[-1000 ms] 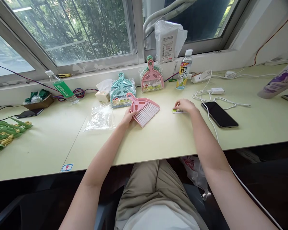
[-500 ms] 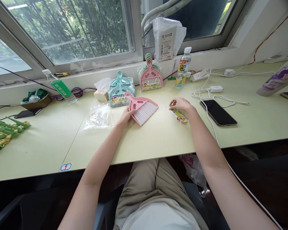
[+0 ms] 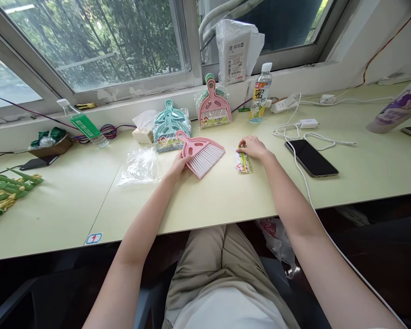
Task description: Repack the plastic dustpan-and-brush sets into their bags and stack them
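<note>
My left hand [image 3: 180, 163] grips the left edge of a pink dustpan and brush set [image 3: 205, 156], its white bristles facing up and to the right. The set's handle points to the back left. To the right, my right hand [image 3: 252, 147] pinches the top end of a printed paper label [image 3: 244, 162], green, yellow and white, on the desk. A crumpled clear plastic bag [image 3: 139, 167] lies left of my left hand. Behind it stand wrapped teal dustpan and brush sets [image 3: 172, 130] and a wrapped pink set [image 3: 214, 109] with green behind.
On the desk [image 3: 205, 205] are a tissue pack [image 3: 143, 133], a drink bottle [image 3: 260, 93] and a green-labelled bottle [image 3: 84, 123]. A phone [image 3: 311, 158] and white cables lie right of my right hand. Green plastic pieces [image 3: 10, 189] sit far left.
My right hand has moved slightly left with the label, which has turned from slanting right to pointing nearly straight towards me. My left hand keeps its hold on the pink set.
</note>
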### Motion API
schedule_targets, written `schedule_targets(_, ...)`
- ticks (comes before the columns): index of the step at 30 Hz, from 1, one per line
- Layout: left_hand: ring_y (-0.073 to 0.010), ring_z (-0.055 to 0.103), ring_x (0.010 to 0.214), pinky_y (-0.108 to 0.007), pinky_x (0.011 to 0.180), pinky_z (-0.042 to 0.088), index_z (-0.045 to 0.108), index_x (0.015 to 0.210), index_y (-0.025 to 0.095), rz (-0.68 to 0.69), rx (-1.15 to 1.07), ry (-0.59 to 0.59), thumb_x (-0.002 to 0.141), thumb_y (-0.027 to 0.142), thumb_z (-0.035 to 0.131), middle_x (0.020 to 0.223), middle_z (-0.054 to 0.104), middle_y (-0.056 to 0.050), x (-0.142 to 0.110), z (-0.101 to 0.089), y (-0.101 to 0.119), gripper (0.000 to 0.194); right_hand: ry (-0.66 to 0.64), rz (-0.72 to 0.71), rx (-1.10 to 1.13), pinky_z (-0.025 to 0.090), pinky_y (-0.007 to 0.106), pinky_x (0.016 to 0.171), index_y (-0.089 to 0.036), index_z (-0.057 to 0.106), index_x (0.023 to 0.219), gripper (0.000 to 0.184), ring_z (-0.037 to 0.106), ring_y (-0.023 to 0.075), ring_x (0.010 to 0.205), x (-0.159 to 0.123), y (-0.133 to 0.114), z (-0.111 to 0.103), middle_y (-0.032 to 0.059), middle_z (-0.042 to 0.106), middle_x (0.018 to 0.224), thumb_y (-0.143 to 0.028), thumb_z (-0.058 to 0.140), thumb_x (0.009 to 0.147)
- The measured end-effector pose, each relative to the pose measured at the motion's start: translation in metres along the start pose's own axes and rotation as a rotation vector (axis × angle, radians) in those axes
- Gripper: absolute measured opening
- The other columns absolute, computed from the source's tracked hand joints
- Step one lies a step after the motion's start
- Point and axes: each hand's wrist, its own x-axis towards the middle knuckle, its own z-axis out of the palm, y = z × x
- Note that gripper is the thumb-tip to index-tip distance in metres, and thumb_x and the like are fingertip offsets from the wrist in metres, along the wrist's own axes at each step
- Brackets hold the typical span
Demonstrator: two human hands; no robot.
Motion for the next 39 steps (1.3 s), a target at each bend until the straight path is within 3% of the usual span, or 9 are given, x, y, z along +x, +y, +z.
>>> schedule_targets(9,-0.0225,0.068,0.101,-0.036,0.091,0.056,0.062,0.116,0.019,-0.012,0.022,-0.003,0.070,0.024,0.075,0.113,0.071,-0.007,-0.001,0.000,0.001,0.048,-0.081,0.054,0.072,0.047,0.033,0.087,-0.019,0.068,0.091,0.018,0.060,0.0251,0.108,0.001,-0.003,-0.005,0.0094,0.069,0.112,-0.034,0.072,0.081)
schedule_targets(13,-0.0207,0.068,0.098,-0.033,0.087,0.056,0.061,0.119,0.021,-0.012,0.025,0.001,0.070,0.024,0.074,0.116,0.069,-0.007,-0.001,0.000,0.001,0.051,-0.248,-0.004,0.433,0.049,0.030,0.077,-0.018,0.066,0.089,0.018,0.065,0.0208,0.092,-0.007,-0.012,-0.013,0.0080,0.073,0.101,-0.033,0.072,0.080)
schedule_targets(16,-0.0198,0.067,0.097,-0.033,0.084,0.057,0.058,0.123,0.025,-0.010,0.042,0.030,0.070,0.024,0.075,0.118,0.067,-0.005,-0.001,-0.002,0.002,0.056,-0.349,-0.103,0.702,0.048,0.028,0.069,-0.018,0.064,0.088,0.030,0.064,0.0175,0.078,-0.014,-0.037,-0.010,0.0064,0.074,0.093,-0.043,0.074,0.077)
schedule_targets(18,-0.0197,0.067,0.096,-0.034,0.082,0.057,0.057,0.124,0.027,-0.007,0.048,0.027,0.070,0.025,0.076,0.118,0.067,-0.005,-0.001,-0.003,0.002,0.057,-0.282,-0.143,0.806,0.046,0.028,0.066,-0.017,0.063,0.088,0.034,0.063,0.0162,0.074,-0.017,-0.060,-0.002,0.0054,0.073,0.090,-0.049,0.072,0.076)
schedule_targets(20,-0.0200,0.068,0.095,-0.034,0.082,0.058,0.056,0.125,0.027,-0.006,0.047,0.019,0.070,0.027,0.077,0.118,0.067,-0.005,-0.002,-0.003,0.003,0.058,-0.123,-0.109,0.832,0.047,0.029,0.067,-0.018,0.061,0.089,0.031,0.063,0.0171,0.077,-0.020,-0.082,0.009,0.0056,0.072,0.092,-0.047,0.067,0.082)
schedule_targets(22,-0.0208,0.068,0.095,-0.036,0.084,0.058,0.056,0.125,0.026,-0.015,0.053,0.017,0.071,0.030,0.078,0.117,0.067,-0.006,-0.003,-0.001,0.003,0.058,0.045,-0.038,0.698,0.047,0.030,0.072,-0.020,0.062,0.090,0.021,0.065,0.0196,0.084,-0.021,-0.097,0.022,0.0054,0.073,0.095,-0.040,0.066,0.085)
schedule_targets(25,-0.0231,0.068,0.099,-0.040,0.090,0.057,0.056,0.123,0.023,-0.008,0.079,0.009,0.070,0.034,0.080,0.117,0.068,-0.008,-0.004,0.003,0.004,0.059,0.172,0.071,0.501,0.046,0.032,0.076,-0.022,0.063,0.093,0.014,0.065,0.0232,0.091,-0.022,-0.103,0.035,0.0052,0.073,0.100,-0.034,0.064,0.087)
schedule_targets(31,-0.0286,0.061,0.118,-0.048,0.105,0.050,0.056,0.122,0.020,0.071,0.102,-0.034,0.059,0.023,0.086,0.124,0.065,-0.009,-0.002,0.005,0.001,0.070,0.223,0.100,0.478,0.044,0.030,0.071,-0.023,0.064,0.098,0.018,0.066,0.0230,0.089,-0.023,-0.101,0.036,0.0050,0.074,0.103,-0.039,0.061,0.091)
schedule_targets(39,-0.0293,0.061,0.118,-0.051,0.105,0.049,0.057,0.123,0.020,0.053,0.106,-0.027,0.054,0.017,0.085,0.123,0.065,-0.009,0.003,0.002,-0.002,0.074,0.186,0.008,0.301,0.039,0.028,0.065,-0.023,0.067,0.098,0.027,0.065,0.0228,0.083,-0.028,-0.106,0.026,0.0050,0.074,0.092,-0.045,0.051,0.097)
